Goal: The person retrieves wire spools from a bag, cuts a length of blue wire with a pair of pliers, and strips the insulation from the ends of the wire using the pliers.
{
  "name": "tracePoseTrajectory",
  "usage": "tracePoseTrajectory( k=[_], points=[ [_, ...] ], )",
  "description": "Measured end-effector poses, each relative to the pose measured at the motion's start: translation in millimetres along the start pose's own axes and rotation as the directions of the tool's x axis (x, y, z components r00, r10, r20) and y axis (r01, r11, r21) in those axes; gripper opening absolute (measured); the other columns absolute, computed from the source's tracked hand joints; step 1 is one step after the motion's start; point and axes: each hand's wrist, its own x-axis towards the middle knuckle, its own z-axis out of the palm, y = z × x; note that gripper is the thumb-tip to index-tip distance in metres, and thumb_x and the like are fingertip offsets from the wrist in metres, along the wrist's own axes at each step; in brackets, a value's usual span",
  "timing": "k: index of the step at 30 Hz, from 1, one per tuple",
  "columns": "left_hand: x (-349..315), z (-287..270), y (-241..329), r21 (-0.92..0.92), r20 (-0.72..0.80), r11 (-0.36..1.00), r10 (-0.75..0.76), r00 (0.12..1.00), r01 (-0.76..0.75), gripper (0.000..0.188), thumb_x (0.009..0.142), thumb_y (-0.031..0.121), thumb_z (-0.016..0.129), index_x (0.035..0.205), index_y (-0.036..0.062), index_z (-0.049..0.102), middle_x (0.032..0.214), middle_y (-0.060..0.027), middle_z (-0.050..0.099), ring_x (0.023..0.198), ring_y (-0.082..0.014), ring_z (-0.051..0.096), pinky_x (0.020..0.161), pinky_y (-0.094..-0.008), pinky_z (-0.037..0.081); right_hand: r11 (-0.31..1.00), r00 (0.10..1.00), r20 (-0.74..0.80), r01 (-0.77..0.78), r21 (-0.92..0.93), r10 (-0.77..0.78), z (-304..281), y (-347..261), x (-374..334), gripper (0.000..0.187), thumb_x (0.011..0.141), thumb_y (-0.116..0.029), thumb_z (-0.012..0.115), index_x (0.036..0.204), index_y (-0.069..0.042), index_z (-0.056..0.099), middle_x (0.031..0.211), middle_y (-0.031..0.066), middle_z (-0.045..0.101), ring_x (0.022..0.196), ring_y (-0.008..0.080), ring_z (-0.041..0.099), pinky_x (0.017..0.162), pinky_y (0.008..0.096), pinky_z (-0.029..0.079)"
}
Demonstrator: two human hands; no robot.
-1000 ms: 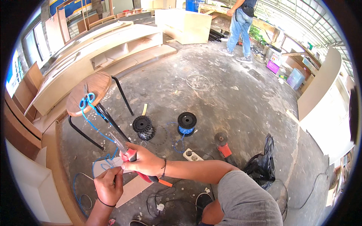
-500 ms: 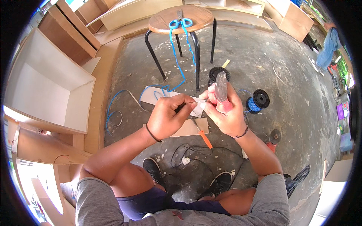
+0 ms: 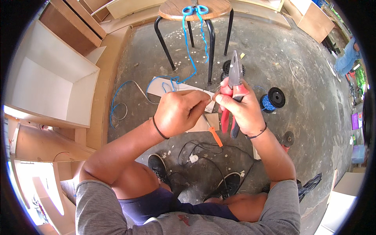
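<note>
My right hand [image 3: 247, 113] grips pliers [image 3: 235, 72] with red and black handles, their jaws pointing up and away from me. Its thumb and a fingertip come together beside the fingers of my left hand [image 3: 176, 111]. That left hand is closed in a pinch; whatever lies between its fingertips is too small to make out. Below the hands, a screwdriver [image 3: 216, 137] with an orange handle rests across a pale board [image 3: 212, 119]. Blue twisted wire [image 3: 190, 74] runs from the stool down to a white panel [image 3: 158, 87].
A round wooden stool [image 3: 166, 11] with black legs holds blue-handled scissors [image 3: 190, 11]. Spools, one with blue wire [image 3: 268, 104], stand at the right, near an angle grinder [image 3: 288, 140]. A black cable [image 3: 203, 145] loops before my feet. Open cabinets [image 3: 47, 82] line the left; a person's leg shows far right.
The pliers have turned in my right hand, so the jaws stand taller and the handles now show below. My hands have drawn closer together. The stool has shifted up in the view.
</note>
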Motion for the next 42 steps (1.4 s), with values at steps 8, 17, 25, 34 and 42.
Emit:
tracePoseTrajectory(
  k=[8,17,25,34,42],
  points=[
    [-7.4,2.9,-11.5,-0.06,0.06,0.993,-0.103,0.993,0.106,0.006,0.079,0.007,0.062,0.083,0.0022,0.063,0.064,-0.0133,0.06,0.054,-0.0262,0.059,0.05,-0.0324,0.045,0.894,0.967,0.004,0.239,-0.38,-0.257,3.6,16.7,1.7,0.023,0.077,-0.003,0.065,0.095,-0.004,0.052,0.077,-0.0012,0.054,0.073,0.0071,0.054,0.067,0.0234,0.045],
    [-43.3,7.8,-106.6,0.058,0.066,0.939,-0.343,0.937,0.339,0.01,0.082,0.012,0.056,0.085,0.0025,0.058,0.071,-0.0183,0.06,0.067,-0.0364,0.059,0.06,-0.0411,0.045,0.789,0.992,-0.077,0.028,-0.614,-0.096,-50.4,61.9,16.0,0.027,0.076,-0.01,0.067,0.096,-0.003,0.052,0.078,0.0046,0.058,0.074,0.0142,0.056,0.069,0.0287,0.045],
    [-180.3,-20.0,-281.0,0.54,0.068,0.559,-0.774,0.63,0.629,0.024,0.079,0.021,0.054,0.09,0.0,0.054,0.083,-0.0231,0.06,0.085,-0.0384,0.058,0.073,-0.0463,0.045,-0.028,0.784,-0.157,-0.176,-0.984,0.601,-155.0,149.0,-62.0,0.049,0.067,-0.022,0.067,0.108,0.0,0.052,0.101,0.0236,0.059,0.098,0.0393,0.055,0.083,0.0402,0.044],
    [-170.4,0.7,-279.6,0.759,0.366,0.463,-0.885,0.288,0.458,0.029,0.083,0.023,0.051,0.098,0.0013,0.063,0.101,-0.0214,0.061,0.097,-0.0347,0.058,0.081,-0.0427,0.048,-0.31,0.539,-0.433,-0.307,-0.9,0.722,-193.0,197.9,-114.3,0.062,0.061,-0.033,0.075,0.108,0.001,0.051,0.101,0.0193,0.061,0.098,0.035,0.058,0.084,0.0387,0.045],
    [-165.2,74.0,-305.7,0.63,0.504,0.667,-0.74,0.445,0.397,0.028,0.081,0.019,0.052,0.1,0.0032,0.064,0.128,-0.0185,0.04,0.097,-0.0339,0.059,0.081,-0.044,0.049,-0.36,0.572,-0.508,-0.359,-0.861,0.644,-188.5,215.9,-114.9,0.06,0.065,-0.033,0.074,0.108,-0.001,0.048,0.097,0.0174,0.062,0.096,0.0337,0.058,0.082,0.0408,0.046]
  ],
)
